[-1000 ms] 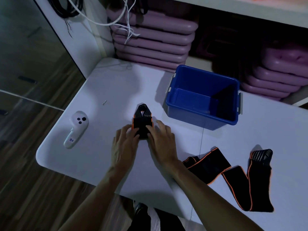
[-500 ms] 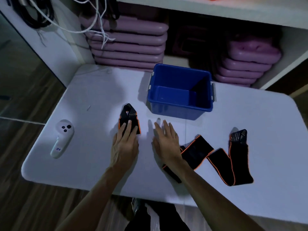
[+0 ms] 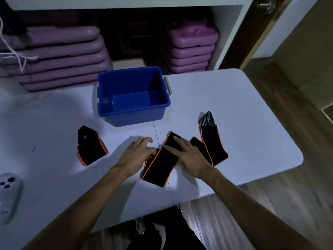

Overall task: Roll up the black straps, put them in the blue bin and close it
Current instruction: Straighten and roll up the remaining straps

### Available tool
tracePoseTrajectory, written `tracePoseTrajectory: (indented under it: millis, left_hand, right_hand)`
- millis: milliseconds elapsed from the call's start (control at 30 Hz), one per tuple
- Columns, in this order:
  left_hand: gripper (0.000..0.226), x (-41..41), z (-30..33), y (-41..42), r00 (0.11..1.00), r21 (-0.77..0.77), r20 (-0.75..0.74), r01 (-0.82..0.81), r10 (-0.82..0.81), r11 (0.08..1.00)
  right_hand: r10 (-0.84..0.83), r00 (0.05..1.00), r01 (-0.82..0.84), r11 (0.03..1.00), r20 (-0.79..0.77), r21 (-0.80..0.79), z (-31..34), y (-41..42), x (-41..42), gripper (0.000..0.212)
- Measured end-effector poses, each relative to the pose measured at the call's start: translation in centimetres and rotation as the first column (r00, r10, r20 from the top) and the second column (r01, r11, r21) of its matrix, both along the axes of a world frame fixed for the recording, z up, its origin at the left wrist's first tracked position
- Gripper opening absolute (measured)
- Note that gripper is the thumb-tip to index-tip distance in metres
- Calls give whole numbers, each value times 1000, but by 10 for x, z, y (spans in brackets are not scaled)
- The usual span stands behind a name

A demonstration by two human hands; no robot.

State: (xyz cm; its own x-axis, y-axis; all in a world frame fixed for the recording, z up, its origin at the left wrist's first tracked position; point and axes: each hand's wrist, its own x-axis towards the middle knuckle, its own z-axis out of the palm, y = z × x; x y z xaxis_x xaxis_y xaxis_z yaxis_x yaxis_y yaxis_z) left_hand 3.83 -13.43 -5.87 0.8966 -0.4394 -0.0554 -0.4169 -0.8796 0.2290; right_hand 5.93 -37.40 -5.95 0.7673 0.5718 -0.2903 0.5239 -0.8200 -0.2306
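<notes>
A rolled black strap with orange edging (image 3: 91,147) lies alone on the white table (image 3: 243,109), left of my hands. A second, unrolled black strap (image 3: 160,163) zigzags across the table centre, its ribbed end (image 3: 207,120) pointing away at the right. My left hand (image 3: 135,156) touches the strap's near left edge with curled fingers. My right hand (image 3: 189,156) lies flat on the strap's middle fold, fingers spread. The blue bin (image 3: 133,112) stands empty and uncovered behind the hands. No lid is visible.
A white handheld controller (image 3: 8,192) lies at the table's left edge. Stacks of purple lids or trays (image 3: 59,58) fill the shelf behind the bin. The table's right edge drops to wooden floor (image 3: 288,186).
Both hands left the rolled strap and moved right onto the unrolled strap. The view swung to the right, so the rolled strap and controller now sit further left.
</notes>
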Motion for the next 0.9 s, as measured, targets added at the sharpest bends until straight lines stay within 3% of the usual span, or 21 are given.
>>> tracePoseTrajectory:
  millis: [133,267,433,533,633,700,800,900]
  left_hand:
    - [66,11,-10,11,994,113,-12,107,-106,988]
    - [22,12,-14,13,982,7,-40,187,-187,982]
    - [8,7,-1,14,982,-181,-179,-88,55,979]
    - [5,1,7,33,937,-160,-255,-284,238,945]
    - [9,-16,12,64,831,-79,-375,-471,412,879]
    - [14,-31,17,83,816,-153,-420,-496,398,855]
    - [13,-53,26,98,845,-384,-451,-475,288,792]
    - [20,-65,30,95,758,-502,-575,-625,309,598]
  right_hand:
    - [103,994,-101,993,30,-67,1,11,6,81]
    - [152,988,-155,982,-33,-106,-7,2,15,71]
    - [242,961,-223,965,135,-139,-8,-5,23,80]
    - [292,929,-264,954,229,-143,-7,-7,25,59]
    - [241,915,-235,970,325,-60,-8,-16,26,37]
    - [145,929,-161,987,341,19,-7,-23,26,32]
    - [42,928,-63,997,370,46,-5,-29,24,41]
    - [-44,937,12,996,347,93,-4,-27,22,44]
